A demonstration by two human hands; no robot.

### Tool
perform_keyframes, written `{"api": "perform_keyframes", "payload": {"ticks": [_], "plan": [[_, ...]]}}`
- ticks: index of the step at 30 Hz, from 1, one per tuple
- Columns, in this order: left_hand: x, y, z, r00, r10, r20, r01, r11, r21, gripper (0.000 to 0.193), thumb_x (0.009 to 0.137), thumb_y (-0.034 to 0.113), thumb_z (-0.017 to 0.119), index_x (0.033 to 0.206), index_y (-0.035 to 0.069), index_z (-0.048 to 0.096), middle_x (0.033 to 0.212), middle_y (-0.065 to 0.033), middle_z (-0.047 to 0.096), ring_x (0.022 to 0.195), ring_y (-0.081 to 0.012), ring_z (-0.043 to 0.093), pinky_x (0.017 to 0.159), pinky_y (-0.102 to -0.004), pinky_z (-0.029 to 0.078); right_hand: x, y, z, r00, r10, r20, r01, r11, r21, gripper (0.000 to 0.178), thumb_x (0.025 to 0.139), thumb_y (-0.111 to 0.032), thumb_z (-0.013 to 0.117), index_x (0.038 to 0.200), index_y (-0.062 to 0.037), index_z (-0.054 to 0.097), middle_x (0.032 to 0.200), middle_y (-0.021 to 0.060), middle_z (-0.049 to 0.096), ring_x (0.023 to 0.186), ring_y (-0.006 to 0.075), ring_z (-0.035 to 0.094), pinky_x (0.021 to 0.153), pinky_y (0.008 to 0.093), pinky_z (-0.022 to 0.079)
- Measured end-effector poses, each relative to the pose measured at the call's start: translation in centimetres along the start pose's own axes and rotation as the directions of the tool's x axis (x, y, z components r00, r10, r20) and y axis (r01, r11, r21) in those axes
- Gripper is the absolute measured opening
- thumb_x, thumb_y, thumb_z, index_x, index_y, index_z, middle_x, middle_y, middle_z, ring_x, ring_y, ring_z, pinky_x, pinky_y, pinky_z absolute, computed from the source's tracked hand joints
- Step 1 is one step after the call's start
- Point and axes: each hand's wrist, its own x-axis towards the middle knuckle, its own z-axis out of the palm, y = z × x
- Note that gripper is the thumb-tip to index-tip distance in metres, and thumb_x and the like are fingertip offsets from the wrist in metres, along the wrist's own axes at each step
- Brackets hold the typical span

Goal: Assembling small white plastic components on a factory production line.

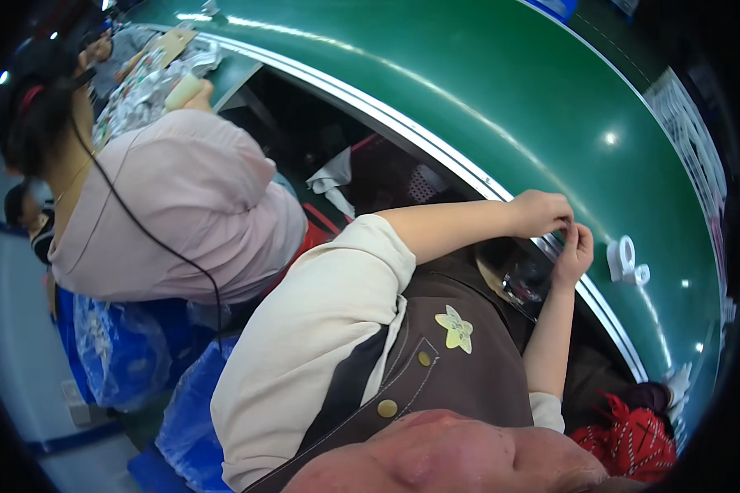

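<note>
My left hand (pixel 543 212) and my right hand (pixel 574 256) meet at the fingertips over the near edge of a green work surface (pixel 436 90). Both are closed in a pinch, thumbs and fingers pressed together. Whatever sits between them, if anything, is too small or hidden to make out. Just right of my hands, on the green surface, stands a white piece with a round ring shape (pixel 622 260) and a smaller white ring-like part (pixel 641 274) beside it.
A metal rail (pixel 469 170) edges the surface. To the left, a co-worker in a pale pink top (pixel 173 197) handles something beside a pile of whitish pieces (pixel 140 99). Blue plastic bags (pixel 123 353) stand behind. Red patterned cloth (pixel 633 440) lies at lower right, white racks (pixel 691 140) farther off.
</note>
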Motion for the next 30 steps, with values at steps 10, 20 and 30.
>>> {"api": "perform_keyframes", "payload": {"ticks": [10,20,30], "plan": [[0.0,-2.1,1.6,0.985,-0.175,0.011,0.175,0.982,-0.076,0.014,0.073,0.019,0.062,0.077,0.005,0.062,0.083,-0.0140,0.060,0.081,-0.0313,0.058,0.070,-0.0401,0.046,1.4,1.7,-0.7,0.992,0.030,0.120,-0.020,0.996,-0.082,0.011,0.089,-0.010,0.057,0.092,-0.0002,0.053,0.085,0.0031,0.055,0.080,0.0102,0.052,0.073,0.0223,0.042],[-0.8,-2.2,2.3,0.945,-0.293,-0.145,0.284,0.955,-0.084,0.011,0.072,0.017,0.060,0.073,0.006,0.059,0.078,-0.0131,0.062,0.077,-0.0308,0.060,0.066,-0.0406,0.047,2.5,2.4,-0.9,0.955,0.043,0.293,-0.036,0.999,-0.030,0.016,0.089,-0.012,0.056,0.097,0.0012,0.052,0.088,0.0046,0.056,0.083,0.0110,0.052,0.076,0.0236,0.042],[-0.3,-0.2,0.0,0.906,-0.421,-0.047,0.423,0.899,0.110,0.011,0.070,0.015,0.061,0.073,0.005,0.059,0.077,-0.0140,0.063,0.078,-0.0299,0.062,0.066,-0.0390,0.048,2.6,1.7,-0.7,0.920,-0.006,0.391,0.041,0.996,-0.082,0.020,0.091,-0.019,0.054,0.097,0.0001,0.056,0.090,0.0032,0.059,0.083,0.0088,0.052,0.076,0.0213,0.042]]}}
